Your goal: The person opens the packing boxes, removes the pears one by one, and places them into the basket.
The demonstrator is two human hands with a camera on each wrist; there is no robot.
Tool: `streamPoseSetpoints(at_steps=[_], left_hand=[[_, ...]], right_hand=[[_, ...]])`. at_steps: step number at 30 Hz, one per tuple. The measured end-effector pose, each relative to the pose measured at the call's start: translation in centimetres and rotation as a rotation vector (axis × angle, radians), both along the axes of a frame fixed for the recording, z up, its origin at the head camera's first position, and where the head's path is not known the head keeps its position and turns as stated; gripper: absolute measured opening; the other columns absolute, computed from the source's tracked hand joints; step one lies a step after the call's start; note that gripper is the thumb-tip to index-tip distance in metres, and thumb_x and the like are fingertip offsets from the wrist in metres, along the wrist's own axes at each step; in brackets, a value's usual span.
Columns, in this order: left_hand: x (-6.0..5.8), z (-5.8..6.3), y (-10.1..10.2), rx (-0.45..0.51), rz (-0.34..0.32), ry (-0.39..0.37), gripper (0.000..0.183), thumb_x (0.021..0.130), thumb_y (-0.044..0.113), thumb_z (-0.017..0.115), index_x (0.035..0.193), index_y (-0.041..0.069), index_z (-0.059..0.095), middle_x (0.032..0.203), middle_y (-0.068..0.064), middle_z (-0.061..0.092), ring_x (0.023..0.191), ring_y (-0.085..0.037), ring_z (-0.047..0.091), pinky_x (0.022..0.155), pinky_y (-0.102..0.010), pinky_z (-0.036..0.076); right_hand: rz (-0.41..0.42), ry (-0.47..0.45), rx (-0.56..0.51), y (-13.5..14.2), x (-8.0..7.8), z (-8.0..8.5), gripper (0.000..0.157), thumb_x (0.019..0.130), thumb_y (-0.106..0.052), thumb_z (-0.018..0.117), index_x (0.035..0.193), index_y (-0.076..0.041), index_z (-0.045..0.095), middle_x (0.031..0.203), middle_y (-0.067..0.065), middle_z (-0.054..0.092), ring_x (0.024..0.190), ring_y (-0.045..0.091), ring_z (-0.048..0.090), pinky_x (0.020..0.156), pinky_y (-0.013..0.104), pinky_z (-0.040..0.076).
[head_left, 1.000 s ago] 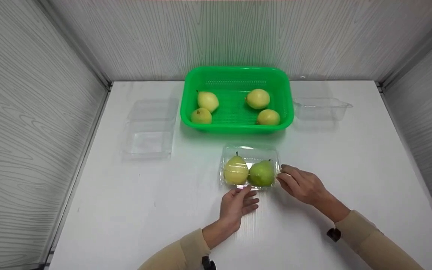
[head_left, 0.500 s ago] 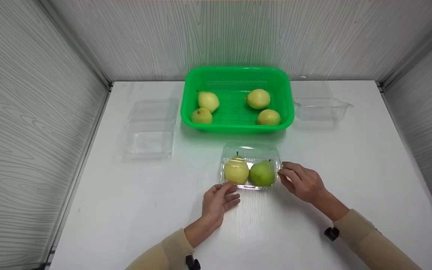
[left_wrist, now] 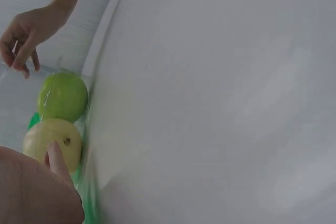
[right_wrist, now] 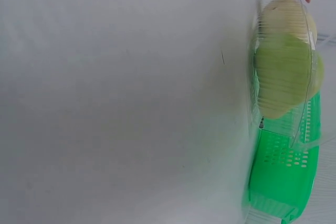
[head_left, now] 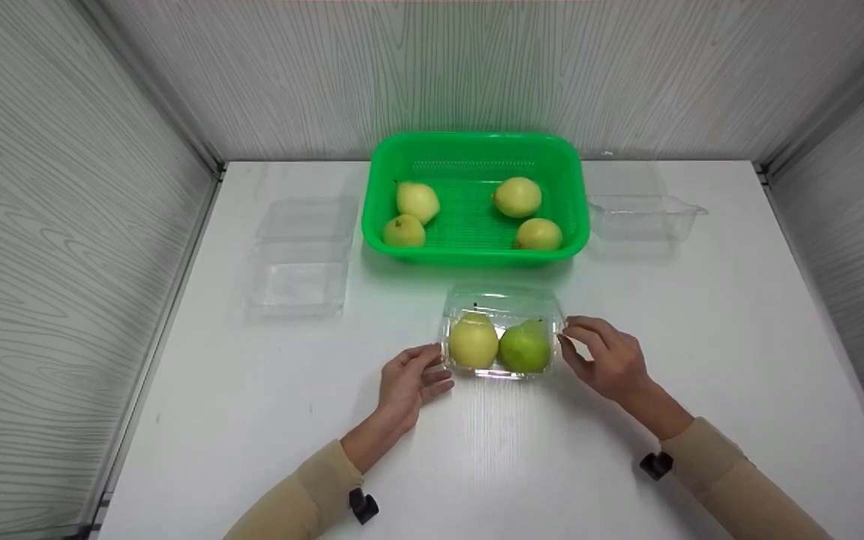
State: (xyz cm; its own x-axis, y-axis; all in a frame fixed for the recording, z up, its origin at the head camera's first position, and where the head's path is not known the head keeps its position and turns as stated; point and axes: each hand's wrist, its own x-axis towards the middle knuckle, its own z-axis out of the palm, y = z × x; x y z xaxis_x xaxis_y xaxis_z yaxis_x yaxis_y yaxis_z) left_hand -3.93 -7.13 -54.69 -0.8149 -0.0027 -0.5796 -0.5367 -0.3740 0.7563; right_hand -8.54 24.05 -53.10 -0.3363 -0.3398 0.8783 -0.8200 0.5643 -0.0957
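A clear plastic clamshell container (head_left: 503,300) sits mid-table with its lid over two pears. On its left lies a yellow pear (head_left: 473,341); on its right, a green pear (head_left: 525,347). My left hand (head_left: 406,381) holds the front left corner, thumb and fingers either side of the rim. At the right edge, my right hand (head_left: 612,360) grips the rim between thumb and forefinger. The left wrist view has the left thumb (left_wrist: 59,163) in front of the yellow pear. In the right wrist view, the container's ribbed side (right_wrist: 283,72) shows, but the right hand does not.
Behind the container stands a green basket (head_left: 475,255) with several yellow pears (head_left: 517,197). An open clear container (head_left: 301,277) is at the left of the white table (head_left: 252,435), and another clear container (head_left: 646,217) is right of the basket. Panelled walls enclose the back and sides.
My left hand has slid left along the container's front edge to its left corner. The right hand has shifted slightly up the right edge. Container and pears stay nearly in place.
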Motion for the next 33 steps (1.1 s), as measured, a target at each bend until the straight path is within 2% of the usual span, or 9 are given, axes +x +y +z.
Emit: streamPoseSetpoints(at_steps=[4, 11, 22, 25, 28, 33], left_hand=[[-1.2, 0.0, -0.5, -0.019, -0.036, 0.003, 0.037, 0.102, 0.027, 0.070, 0.129, 0.004, 0.061, 0.105, -0.005, 0.072, 0.083, -0.016, 0.076, 0.079, -0.033, 0.068], [-3.1, 0.3, -1.2, -0.016, -0.048, -0.007, 0.034, 0.102, 0.027, 0.070, 0.127, 0.006, 0.065, 0.105, -0.005, 0.073, 0.080, -0.015, 0.074, 0.074, -0.032, 0.067], [-5.4, 0.3, -1.5, -0.054, -0.136, 0.049, 0.033, 0.100, 0.022, 0.072, 0.129, 0.007, 0.069, 0.112, -0.007, 0.075, 0.076, -0.014, 0.072, 0.069, -0.026, 0.065], [-5.9, 0.1, -1.3, -0.063, -0.147, 0.053, 0.034, 0.099, 0.019, 0.073, 0.129, 0.006, 0.069, 0.108, -0.005, 0.076, 0.071, -0.012, 0.070, 0.065, -0.025, 0.063], [-6.3, -0.2, -1.1, -0.057, -0.152, 0.051, 0.035, 0.098, 0.017, 0.074, 0.130, 0.004, 0.069, 0.100, -0.002, 0.076, 0.067, -0.011, 0.068, 0.062, -0.025, 0.063], [-6.8, -0.4, -0.8, -0.057, -0.179, 0.053, 0.039, 0.097, 0.017, 0.075, 0.132, 0.002, 0.068, 0.086, 0.001, 0.072, 0.064, -0.010, 0.066, 0.060, -0.022, 0.060]], right_hand=[[-0.007, -0.022, -0.039, -0.2, -0.1, 0.1, 0.021, 0.101, -0.015, 0.069, 0.092, 0.004, 0.072, 0.088, 0.018, 0.073, 0.067, 0.028, 0.073, 0.048, 0.040, 0.058], [-0.017, -0.073, -0.108, -0.4, -0.4, 0.1, 0.022, 0.101, -0.016, 0.069, 0.094, 0.004, 0.073, 0.089, 0.018, 0.073, 0.072, 0.031, 0.074, 0.052, 0.043, 0.058], [-0.049, -0.127, -0.162, -0.8, -0.6, 0.5, 0.026, 0.102, -0.021, 0.069, 0.096, 0.004, 0.072, 0.089, 0.017, 0.073, 0.073, 0.032, 0.074, 0.057, 0.044, 0.059], [-0.047, -0.136, -0.185, -0.9, -0.7, 0.6, 0.024, 0.101, -0.020, 0.070, 0.096, 0.004, 0.072, 0.089, 0.018, 0.072, 0.072, 0.031, 0.073, 0.060, 0.039, 0.060], [-0.043, -0.144, -0.211, -1.0, -0.9, 0.6, 0.020, 0.099, -0.017, 0.072, 0.097, 0.004, 0.072, 0.089, 0.018, 0.072, 0.072, 0.030, 0.072, 0.068, 0.027, 0.062], [-0.055, -0.173, -0.249, -1.2, -1.0, 0.8, 0.012, 0.088, -0.003, 0.079, 0.097, 0.002, 0.073, 0.089, 0.017, 0.070, 0.071, 0.030, 0.071, 0.084, 0.011, 0.058]])
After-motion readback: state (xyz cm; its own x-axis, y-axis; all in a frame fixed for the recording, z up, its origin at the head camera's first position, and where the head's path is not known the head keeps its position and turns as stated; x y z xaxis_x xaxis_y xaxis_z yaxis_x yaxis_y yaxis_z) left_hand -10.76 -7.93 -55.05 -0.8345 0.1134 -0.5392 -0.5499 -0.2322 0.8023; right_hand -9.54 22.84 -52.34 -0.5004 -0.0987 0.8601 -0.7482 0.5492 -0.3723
